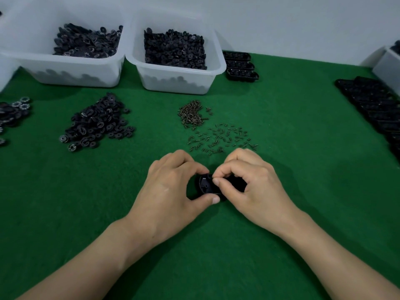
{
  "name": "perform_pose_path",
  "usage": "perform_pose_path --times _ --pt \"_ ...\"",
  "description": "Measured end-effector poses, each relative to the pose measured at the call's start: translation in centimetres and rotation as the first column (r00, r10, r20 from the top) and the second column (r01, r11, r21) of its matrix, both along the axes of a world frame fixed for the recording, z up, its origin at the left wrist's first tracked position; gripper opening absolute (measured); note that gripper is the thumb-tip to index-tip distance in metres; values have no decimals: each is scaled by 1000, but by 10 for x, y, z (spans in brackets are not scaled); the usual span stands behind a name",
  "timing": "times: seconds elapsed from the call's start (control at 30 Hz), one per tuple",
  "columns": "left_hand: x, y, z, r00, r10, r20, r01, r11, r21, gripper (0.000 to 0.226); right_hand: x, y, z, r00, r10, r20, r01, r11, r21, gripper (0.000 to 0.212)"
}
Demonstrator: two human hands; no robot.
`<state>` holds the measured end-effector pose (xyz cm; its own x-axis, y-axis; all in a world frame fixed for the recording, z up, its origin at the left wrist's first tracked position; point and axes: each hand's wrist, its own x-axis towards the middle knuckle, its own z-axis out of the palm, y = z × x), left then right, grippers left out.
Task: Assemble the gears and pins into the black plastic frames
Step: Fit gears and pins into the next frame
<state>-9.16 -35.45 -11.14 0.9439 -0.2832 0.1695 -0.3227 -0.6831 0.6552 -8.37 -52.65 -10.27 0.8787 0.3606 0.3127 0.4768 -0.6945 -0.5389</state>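
Covering the whole scene is a green felt tabletop [281, 191], seen from above by a person seated at it.

Along the far edge stand two translucent white plastic bins [65, 70], side by side and touching. Each holds a heap of small black round parts.

Both bare forearms reach in from the near edge and meet at the centre. The left hand [171, 189] curls its fingers over and its thumb under the left end of a small black plastic frame [207, 185]. The right hand [253, 187] is closed round the frame's right end, hiding it, and its thumb tip presses on the frame's top face. The frame sits low between the two hands at the middle of the tabletop. Whether it touches the felt cannot be told.

At the right edge lies a long row of black plastic frames [372, 105], packed close together.

Left of centre is a loose pile of black plastic gears [99, 124].

Just right of the second bin sits a short stack of three black oblong frames [241, 66].

Beyond the hands is a tight heap of small brownish metal screws [192, 114]. Nearer the hands, tiny dark metal pins [223, 137] lie scattered.
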Motion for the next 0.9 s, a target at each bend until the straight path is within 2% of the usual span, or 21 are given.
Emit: perform_pose_path --times 0.17,0.33,0.47,0.57,0.6,0.73,0.9 --pt "0 0 0 1000 3 -4 -3 1000 3 48 0 0 1 1000 -22 4 22 999 -25 3" --pt "0 0 0 1000 3 -10 -3 1000 18 49 2 0 5 996 -51 -76 51 999 -8 8" --pt "1 -1 0 1000 7 -16 -7 1000 24 50 4 -1 10 989 -36 -146 27 998 -60 8" --pt "1 0 0 1000 6 -17 -5 1000 27 50 13 -7 20 969 4 -249 0 1000 16 14" --pt "0 0 0 1000 4 -16 -4 1000 27 50 18 -8 23 970 -5 -242 12 1000 28 14" --pt "1 1 0 1000 1 -13 0 1000 27 51 40 1 25 995 -62 -76 48 984 -174 10" --pt "1 1 -1 1000 0 -16 1 1000 17 49 49 11 21 997 -18 -71 -11 924 -382 9"
